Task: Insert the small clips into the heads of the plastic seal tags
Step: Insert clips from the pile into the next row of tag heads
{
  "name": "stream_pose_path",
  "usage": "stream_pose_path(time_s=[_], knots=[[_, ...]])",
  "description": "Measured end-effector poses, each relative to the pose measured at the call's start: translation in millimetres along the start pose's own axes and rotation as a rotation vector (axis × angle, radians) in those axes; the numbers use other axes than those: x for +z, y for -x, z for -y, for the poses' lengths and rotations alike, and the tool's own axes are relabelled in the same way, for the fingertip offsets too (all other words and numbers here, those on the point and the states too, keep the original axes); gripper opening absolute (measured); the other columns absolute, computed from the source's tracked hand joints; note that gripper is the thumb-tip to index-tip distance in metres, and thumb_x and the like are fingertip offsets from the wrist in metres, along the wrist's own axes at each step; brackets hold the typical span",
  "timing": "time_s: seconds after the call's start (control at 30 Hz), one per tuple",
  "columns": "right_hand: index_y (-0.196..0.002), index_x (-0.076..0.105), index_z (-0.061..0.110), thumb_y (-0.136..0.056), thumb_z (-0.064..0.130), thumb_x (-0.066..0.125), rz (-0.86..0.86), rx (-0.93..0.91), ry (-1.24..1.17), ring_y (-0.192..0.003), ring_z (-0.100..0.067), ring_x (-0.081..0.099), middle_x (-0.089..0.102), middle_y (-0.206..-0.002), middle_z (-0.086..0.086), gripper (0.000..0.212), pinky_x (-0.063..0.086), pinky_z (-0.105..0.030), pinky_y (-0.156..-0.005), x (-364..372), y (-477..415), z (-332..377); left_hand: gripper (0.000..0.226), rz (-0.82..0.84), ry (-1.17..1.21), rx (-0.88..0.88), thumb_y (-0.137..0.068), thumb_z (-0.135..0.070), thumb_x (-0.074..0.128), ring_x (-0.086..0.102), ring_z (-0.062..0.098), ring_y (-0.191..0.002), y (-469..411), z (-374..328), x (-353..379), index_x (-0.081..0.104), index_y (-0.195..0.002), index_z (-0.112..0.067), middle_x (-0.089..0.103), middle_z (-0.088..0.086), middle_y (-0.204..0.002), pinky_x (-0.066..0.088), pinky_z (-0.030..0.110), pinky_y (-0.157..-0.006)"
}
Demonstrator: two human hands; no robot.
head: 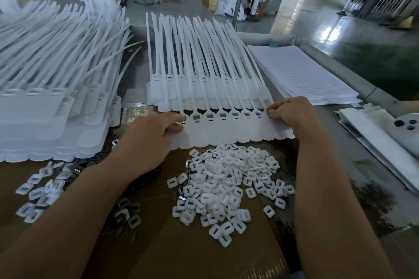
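Probably light and floppy, the strip of seal tags (226, 130) spans between the hands, left hand (156, 136) and right hand (289, 112) each pinching an end beside its stiffer heads (223, 116), small clips (226, 183) heaped just nearer the person.

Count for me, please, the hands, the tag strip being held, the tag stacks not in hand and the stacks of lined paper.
Hands: 2, left hand and right hand
Strips held: 1, held tag strip
Tag stacks not in hand: 2, left stack and middle stack
Paper: 1, lined paper stack
Total: 6
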State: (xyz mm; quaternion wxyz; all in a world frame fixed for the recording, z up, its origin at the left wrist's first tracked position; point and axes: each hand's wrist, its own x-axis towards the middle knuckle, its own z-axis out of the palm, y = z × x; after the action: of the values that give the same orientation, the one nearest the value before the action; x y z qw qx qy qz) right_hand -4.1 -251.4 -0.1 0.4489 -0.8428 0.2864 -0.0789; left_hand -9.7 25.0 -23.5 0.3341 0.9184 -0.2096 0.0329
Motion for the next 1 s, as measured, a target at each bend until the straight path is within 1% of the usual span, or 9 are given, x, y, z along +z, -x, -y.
stream_pose_path(time_s=[0.17, 0.3, 0.43, 0.57, 0.67, 0.73, 0.83, 0.87, 1.0], knots=[[-0.071, 0.066, 0.012, -0.077, 0.001, 0.07, -0.024, 0.031, 0.019, -0.063, -0.006, 0.051, 0.057, -0.064, 0.004, 0.013, 0.041, -0.018, -0.06, 1.3, -0.6, -1.3, 0.059, 0.004, 0.004, -0.001, -0.081, 0.009, 0.04, 0.045, 0.008, -0.121, 1.1, -0.5, 0.5, 0.051, -0.128, -0.025, 0.061, -0.008, -0.118, 0.027, 0.015, -0.096], [-0.06, 0.059, 0.016, -0.074, 0.001, 0.071, -0.063, 0.032, 0.0, -0.079, -0.017, 0.056, 0.057, -0.068, 0.001, 0.025, 0.043, -0.027, -0.074, 3.1, 0.7, -3.4, 0.061, 0.003, 0.007, -0.006, -0.08, 0.011, 0.04, 0.044, 0.007, -0.122, 1.9, -0.6, -0.1, 0.05, -0.129, -0.024, 0.062, -0.008, -0.118, 0.028, 0.016, -0.097], [-0.069, 0.065, 0.012, -0.075, 0.002, 0.071, -0.069, 0.033, 0.034, -0.079, -0.017, 0.056, 0.058, -0.069, 0.0, 0.013, 0.044, -0.028, -0.074, 3.5, 1.7, -2.4, 0.061, 0.005, 0.004, -0.001, -0.08, 0.011, 0.04, 0.043, 0.009, -0.124, 2.1, -1.8, -1.0, 0.049, -0.129, -0.024, 0.061, -0.008, -0.119, 0.029, 0.018, -0.099], [-0.063, 0.062, 0.017, -0.075, 0.007, 0.074, -0.083, 0.0, 0.057, -0.067, -0.009, 0.052, 0.057, -0.069, 0.002, 0.019, 0.04, -0.025, -0.073, 2.7, 4.1, -2.3, 0.062, 0.007, 0.011, -0.01, -0.08, 0.012, 0.04, 0.044, 0.009, -0.123, 2.3, -0.4, -1.1, 0.05, -0.128, -0.025, 0.061, -0.009, -0.119, 0.031, 0.017, -0.097], [-0.069, 0.067, 0.014, -0.076, 0.003, 0.071, -0.08, -0.01, 0.043, -0.072, -0.011, 0.054, 0.06, -0.071, -0.001, 0.014, 0.042, -0.024, -0.074, 1.6, 4.2, -2.7, 0.062, 0.001, 0.015, -0.018, -0.079, 0.012, 0.041, 0.045, 0.008, -0.122, 1.8, 0.8, -0.1, 0.051, -0.127, -0.026, 0.062, -0.01, -0.117, 0.03, 0.015, -0.095], [-0.071, 0.068, 0.016, -0.078, 0.0, 0.068, -0.084, -0.023, 0.042, -0.065, -0.006, 0.052, 0.059, -0.065, 0.005, 0.017, 0.042, -0.021, -0.069, 0.8, 3.8, -2.1, 0.064, 0.003, 0.015, -0.02, -0.077, 0.012, 0.041, 0.045, 0.008, -0.122, 1.5, 1.5, -0.1, 0.051, -0.127, -0.026, 0.062, -0.01, -0.117, 0.029, 0.015, -0.094], [-0.073, 0.067, 0.02, -0.08, -0.004, 0.061, -0.105, -0.037, -0.008, -0.059, 0.001, 0.049, 0.057, -0.061, 0.01, 0.026, 0.039, -0.006, -0.047, 0.3, 4.3, -1.0, 0.064, 0.008, 0.02, -0.019, -0.077, 0.012, 0.041, 0.045, 0.007, -0.121, 1.2, 2.2, -0.7, 0.051, -0.127, -0.026, 0.062, -0.01, -0.117, 0.029, 0.015, -0.094], [-0.075, 0.067, 0.021, -0.081, -0.005, 0.059, -0.107, -0.034, -0.018, -0.058, 0.002, 0.049, 0.057, -0.061, 0.01, 0.028, 0.036, -0.004, -0.042, 0.4, 4.5, -0.9, 0.064, 0.007, 0.018, -0.018, -0.077, 0.012, 0.041, 0.045, 0.007, -0.121, 1.1, 2.1, -1.0, 0.051, -0.127, -0.026, 0.062, -0.01, -0.117, 0.029, 0.015, -0.094], [-0.081, 0.068, 0.023, -0.081, -0.006, 0.057, -0.094, -0.023, 0.011, -0.058, -0.001, 0.05, 0.058, -0.063, 0.009, 0.031, 0.036, -0.007, -0.044, 0.4, 3.9, -0.3, 0.064, 0.004, 0.004, -0.01, -0.077, 0.012, 0.04, 0.046, 0.008, -0.12, 0.9, 0.9, -1.1, 0.051, -0.127, -0.026, 0.062, -0.009, -0.117, 0.031, 0.016, -0.094]])
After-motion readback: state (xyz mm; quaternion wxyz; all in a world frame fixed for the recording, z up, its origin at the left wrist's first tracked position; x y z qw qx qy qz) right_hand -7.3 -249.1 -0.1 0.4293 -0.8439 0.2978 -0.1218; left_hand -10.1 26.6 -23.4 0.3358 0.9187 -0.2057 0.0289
